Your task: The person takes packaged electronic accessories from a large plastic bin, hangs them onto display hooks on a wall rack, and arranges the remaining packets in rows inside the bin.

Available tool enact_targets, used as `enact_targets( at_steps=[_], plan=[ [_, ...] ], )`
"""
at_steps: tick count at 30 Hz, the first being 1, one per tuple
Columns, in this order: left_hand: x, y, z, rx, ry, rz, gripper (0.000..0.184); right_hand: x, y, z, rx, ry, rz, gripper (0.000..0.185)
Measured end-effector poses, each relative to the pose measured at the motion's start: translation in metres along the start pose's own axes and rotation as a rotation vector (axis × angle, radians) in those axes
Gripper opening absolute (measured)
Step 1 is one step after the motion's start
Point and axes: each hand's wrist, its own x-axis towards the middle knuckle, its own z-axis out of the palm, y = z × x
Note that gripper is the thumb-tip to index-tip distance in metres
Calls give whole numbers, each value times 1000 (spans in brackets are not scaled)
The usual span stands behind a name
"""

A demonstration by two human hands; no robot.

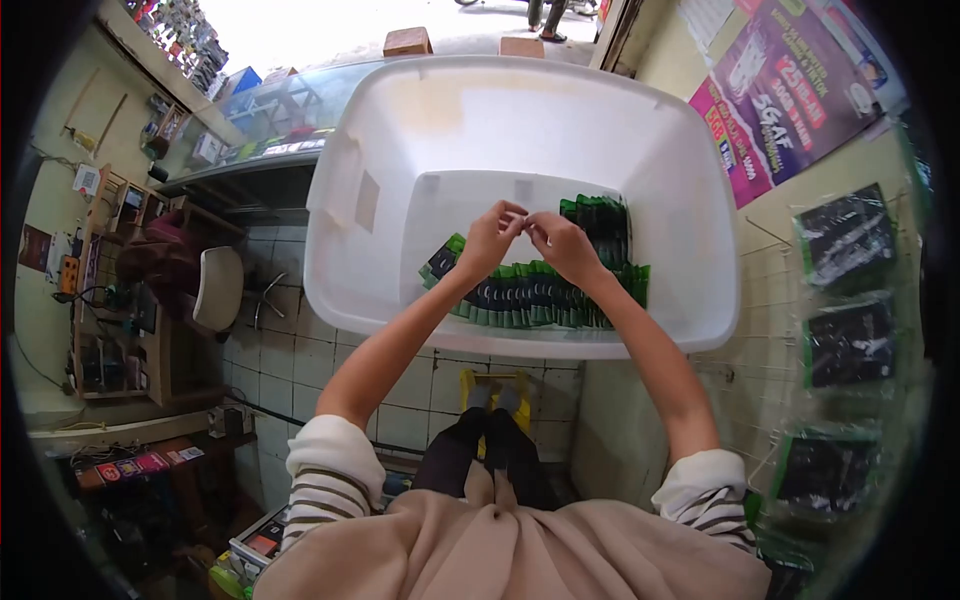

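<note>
Both hands are over a large white plastic tub (pixel 520 115). My left hand (pixel 492 238) and my right hand (pixel 565 245) meet near the tub's middle, fingertips pinched close together. Whatever is between those fingertips, if anything, is too small to make out. Below them, along the near side of the tub floor, lies a curved row of overlapping green-and-black packets (pixel 530 293). A second stack of such packets (pixel 597 220) runs up the right side, just beyond my right hand. My hands and forearms hide part of the row.
Beyond the tub's left side stands a glass display case (pixel 270 125). A person (pixel 165 255) is by a white chair (pixel 220 288) at the left. Wrapped black packs (pixel 848 345) hang on a wall rack at the right, below a purple poster (pixel 790 90). A yellow stool (pixel 465 385) is under my feet.
</note>
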Motion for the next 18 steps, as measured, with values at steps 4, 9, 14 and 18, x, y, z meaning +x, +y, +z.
enact_targets(
  at_steps=[4, 9, 14, 18],
  plan=[
    [28, -107, 22, 618, -177, 1, 16, -7, 100, 63, -275, -489, 22, 16],
    [31, -179, 60, 987, -387, -158, 17, -24, 168, 131, -428, -582, 48, 20],
    [33, -214, 79, 930, -412, -265, 17, -28, 192, 162, -467, -602, 41, 22],
    [35, -226, 75, 831, -361, -357, 17, -28, 188, 155, -383, -531, 12, 19]
  ],
)
